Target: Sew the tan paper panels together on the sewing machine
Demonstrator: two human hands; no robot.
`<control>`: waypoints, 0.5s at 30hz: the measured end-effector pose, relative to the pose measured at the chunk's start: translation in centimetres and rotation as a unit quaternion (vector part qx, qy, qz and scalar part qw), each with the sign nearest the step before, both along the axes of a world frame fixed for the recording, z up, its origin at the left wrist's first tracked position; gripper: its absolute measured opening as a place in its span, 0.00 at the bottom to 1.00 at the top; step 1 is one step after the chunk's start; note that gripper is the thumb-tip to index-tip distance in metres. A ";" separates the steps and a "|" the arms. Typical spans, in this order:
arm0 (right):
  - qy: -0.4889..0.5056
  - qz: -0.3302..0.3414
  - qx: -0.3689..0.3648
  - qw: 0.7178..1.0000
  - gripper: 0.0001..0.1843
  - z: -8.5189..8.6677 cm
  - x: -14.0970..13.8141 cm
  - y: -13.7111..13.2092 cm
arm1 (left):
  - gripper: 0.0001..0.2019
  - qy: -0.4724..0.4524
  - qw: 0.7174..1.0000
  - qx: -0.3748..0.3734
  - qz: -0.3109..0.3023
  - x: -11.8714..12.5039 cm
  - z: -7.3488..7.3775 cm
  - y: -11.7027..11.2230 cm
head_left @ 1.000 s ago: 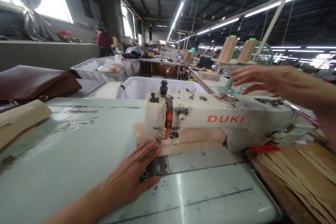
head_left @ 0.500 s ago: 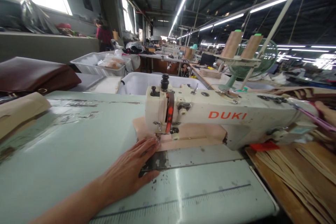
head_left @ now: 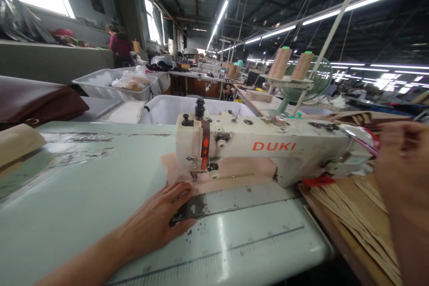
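Note:
My left hand lies flat, fingers stretched out, with its fingertips on a beige panel under the presser foot. The panel passes beneath the arm of a white sewing machine marked DUKI. At the right edge my right hand is raised by the machine's handwheel end, blurred, with curled fingers. A slim pink-purple tool sticks out from it toward the machine; its exact kind is unclear.
Beige strips lie on a brown board at right. Thread cones stand behind the machine, near a green fan. White bins and a dark red leather piece are at left. A person stands far back.
The view has shifted, so the scene sits further left. More of my right hand shows now, still beside the handwheel. My left hand stays on the beige panel.

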State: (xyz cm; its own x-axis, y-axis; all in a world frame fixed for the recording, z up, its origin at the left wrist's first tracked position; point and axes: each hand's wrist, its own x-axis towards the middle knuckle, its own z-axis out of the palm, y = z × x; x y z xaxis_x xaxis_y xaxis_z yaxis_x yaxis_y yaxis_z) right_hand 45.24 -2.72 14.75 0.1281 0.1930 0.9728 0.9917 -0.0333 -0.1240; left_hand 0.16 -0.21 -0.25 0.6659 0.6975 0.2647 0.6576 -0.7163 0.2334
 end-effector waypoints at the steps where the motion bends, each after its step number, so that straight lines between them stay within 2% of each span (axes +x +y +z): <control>1: -0.034 0.100 -0.051 0.993 0.14 -1.2 -4.3 -0.4 | 0.25 -0.001 1.000 -0.002 -0.002 0.0 0.1 0.0; 2: -0.073 0.243 -0.150 0.956 0.11 -2.8 -8.7 -0.4 | 0.25 -0.002 1.000 -0.005 -0.005 0.0 0.2 0.0; 3: -0.096 0.358 -0.241 0.897 0.09 -4.8 -12.8 -0.2 | 0.24 -0.006 1.000 -0.006 -0.005 0.0 0.3 0.0; 4: -0.114 0.418 -0.323 0.841 0.08 -6.9 -16.2 0.4 | 0.25 -0.011 1.000 -0.007 -0.006 0.0 0.4 0.0; 5: -0.120 0.437 -0.381 0.806 0.08 -9.1 -18.9 1.1 | 0.25 -0.017 1.000 -0.008 -0.007 0.0 0.5 -0.1; 6: -0.133 0.446 -0.412 0.783 0.10 -11.1 -20.8 2.0 | 0.26 -0.024 1.000 -0.007 -0.009 0.0 0.6 -0.1; 8: -0.143 0.453 -0.433 0.766 0.14 -14.3 -22.4 3.7 | 0.27 -0.027 1.000 -0.008 -0.013 0.1 0.6 -0.1; 10: -0.142 0.454 -0.431 0.767 0.15 -16.1 -22.2 4.9 | 0.27 -0.024 1.000 -0.005 -0.013 0.2 0.6 0.0; 12: -0.138 0.451 -0.424 0.773 0.15 -16.8 -21.6 5.3 | 0.28 -0.025 1.000 0.002 -0.009 0.2 0.5 0.1; 15: -0.142 0.445 -0.416 0.780 0.15 -17.0 -21.4 5.2 | 0.30 -0.025 1.000 0.012 -0.010 0.2 0.5 0.3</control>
